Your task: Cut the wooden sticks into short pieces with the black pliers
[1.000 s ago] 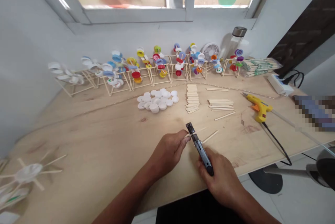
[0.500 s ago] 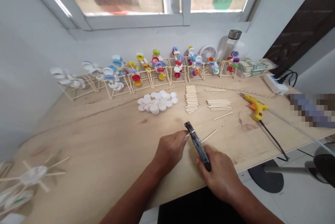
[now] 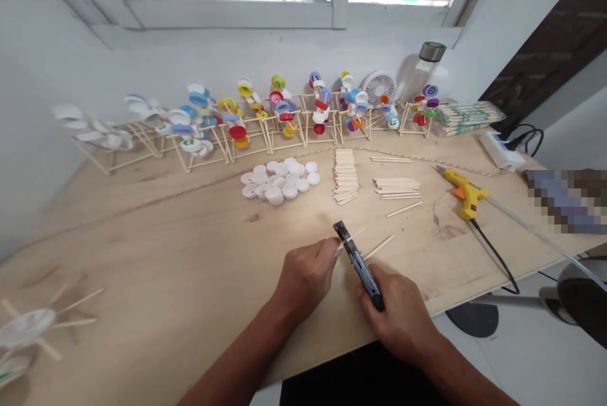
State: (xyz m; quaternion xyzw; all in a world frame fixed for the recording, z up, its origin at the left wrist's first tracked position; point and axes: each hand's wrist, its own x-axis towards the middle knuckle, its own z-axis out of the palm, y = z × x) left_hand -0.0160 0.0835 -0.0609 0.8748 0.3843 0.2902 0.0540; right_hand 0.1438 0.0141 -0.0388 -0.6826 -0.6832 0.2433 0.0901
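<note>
Left hand [image 3: 306,279] pinches stick [image 3: 348,240] at the cutter [image 3: 360,267] nose; right hand [image 3: 398,314] clamps round its body. Keep stick square, steady for clean cut.

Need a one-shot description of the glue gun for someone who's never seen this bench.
On the plywood bench, look to the right end, just below the white power strip. The hot glue gun lies there on its side, yellow with an orange trigger. Its black cord runs toward the bench's front edge, and no other tool there is yellow.
</note>
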